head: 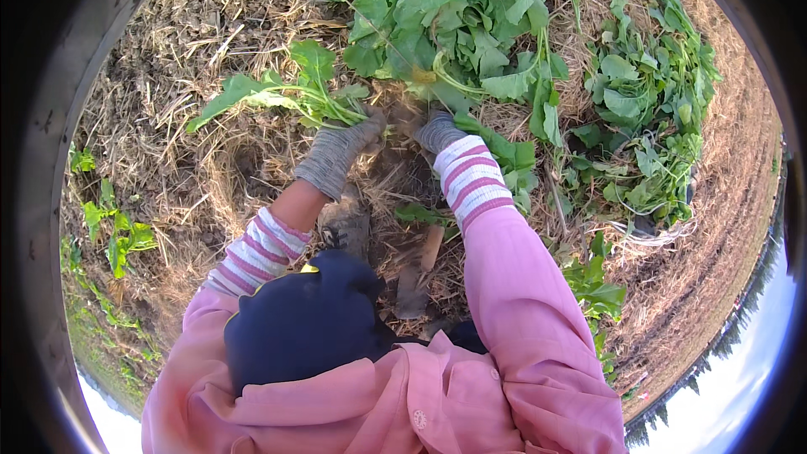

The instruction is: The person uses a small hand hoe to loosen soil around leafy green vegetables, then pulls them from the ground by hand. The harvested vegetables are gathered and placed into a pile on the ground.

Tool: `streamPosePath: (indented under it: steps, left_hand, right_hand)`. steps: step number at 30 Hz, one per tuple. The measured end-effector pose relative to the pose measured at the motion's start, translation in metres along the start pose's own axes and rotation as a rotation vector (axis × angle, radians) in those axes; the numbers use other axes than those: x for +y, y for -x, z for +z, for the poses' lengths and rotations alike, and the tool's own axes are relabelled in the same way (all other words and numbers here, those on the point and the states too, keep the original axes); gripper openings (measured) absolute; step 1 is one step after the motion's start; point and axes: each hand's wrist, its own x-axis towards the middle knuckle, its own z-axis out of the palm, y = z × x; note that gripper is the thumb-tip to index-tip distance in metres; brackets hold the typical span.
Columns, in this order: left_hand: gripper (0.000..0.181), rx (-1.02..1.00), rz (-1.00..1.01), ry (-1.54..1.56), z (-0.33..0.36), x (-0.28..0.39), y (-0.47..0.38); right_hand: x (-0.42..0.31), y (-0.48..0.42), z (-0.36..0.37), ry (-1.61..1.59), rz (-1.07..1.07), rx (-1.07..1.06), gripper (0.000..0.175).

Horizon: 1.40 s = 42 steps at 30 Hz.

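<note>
My left hand [343,145], in a grey knit glove, is closed around the stems of a small bunch of leafy greens [309,91], whose leaves point to the left. To its right, my right hand [438,129], gloved in the same grey knit, is at the lower edge of a large heap of broad green leaves [454,19]. Its fingers are hidden and blurred, so its grip cannot be told. Between the hands lies brown, dusty straw and soil. Below them, a tool with a wooden handle [432,246] and a flat dirty blade [412,293] lies on the ground.
A second pile of greens [649,94] lies on the right, with pale string [656,236] at its lower end. Leafy plants [123,233] grow at the left. A dirty shoe [345,227] stands below my left hand. Straw mulch [183,75] covers the soil.
</note>
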Motion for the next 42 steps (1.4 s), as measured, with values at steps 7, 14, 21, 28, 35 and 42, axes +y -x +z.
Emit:
streamPosePath:
  steps: [7, 14, 21, 28, 35, 42]
  left_hand:
    - [0.009, 0.037, 0.095, 0.064, 0.015, 0.012, -0.012]
    - [0.029, 0.014, -0.169, -0.378, 0.022, -0.016, -0.043]
    - [0.033, -0.162, 0.271, -1.392, 0.03, -0.041, -0.08]
    - [0.033, -0.315, 0.295, -1.494, 0.025, -0.057, -0.095]
    - [0.047, -0.123, 0.27, -1.35, 0.029, -0.049, -0.105]
    - [0.056, 0.237, -0.023, -1.086, 0.007, -0.016, -0.056]
  right_hand:
    - [0.009, 0.018, 0.002, 0.038, -0.029, -0.066, 0.065]
    - [0.014, 0.054, 0.04, 0.026, -0.007, -0.059, 0.065]
    - [0.031, 0.075, 0.056, -0.169, -0.116, 0.185, 0.052]
    - [0.022, 0.045, 0.052, -0.09, -0.065, 0.189, 0.047]
    - [0.003, -0.004, 0.044, 0.039, -0.067, 0.049, 0.043]
    - [-0.034, 0.062, -0.067, 0.18, -0.301, -0.139, 0.038]
